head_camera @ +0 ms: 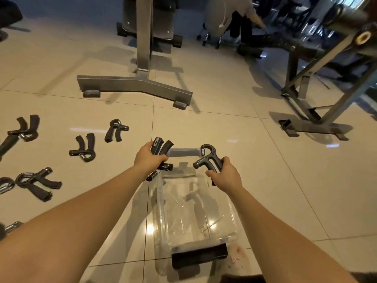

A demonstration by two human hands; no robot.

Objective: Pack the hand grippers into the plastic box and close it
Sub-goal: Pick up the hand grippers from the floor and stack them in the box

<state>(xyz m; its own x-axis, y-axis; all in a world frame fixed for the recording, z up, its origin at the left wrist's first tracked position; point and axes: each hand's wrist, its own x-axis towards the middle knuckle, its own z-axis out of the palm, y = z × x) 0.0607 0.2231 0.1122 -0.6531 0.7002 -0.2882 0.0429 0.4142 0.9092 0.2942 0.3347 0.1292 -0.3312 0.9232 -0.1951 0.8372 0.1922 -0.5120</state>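
Hand grippers point(208, 160) look hard and springy, so hold them by the handles. The left hand point(148, 159) squeezes one at 11 o'clock of the plastic box point(195, 211); the right hand point(224, 176) squeezes another at 1 o'clock.

Two black spring-loaded hand grippers are held, one point(161, 153) at 12 o'clock, one point(208, 160) at 1. Five more whole ones lie on the floor from 9 to 11 o'clock, others cut off by the edge. One clear plastic box point(195, 211) sits at 6 o'clock.

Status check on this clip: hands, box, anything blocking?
Left hand and right hand each grip a hand gripper over the open plastic box. Box looks empty. More grippers on floor, left. Nothing blocking.
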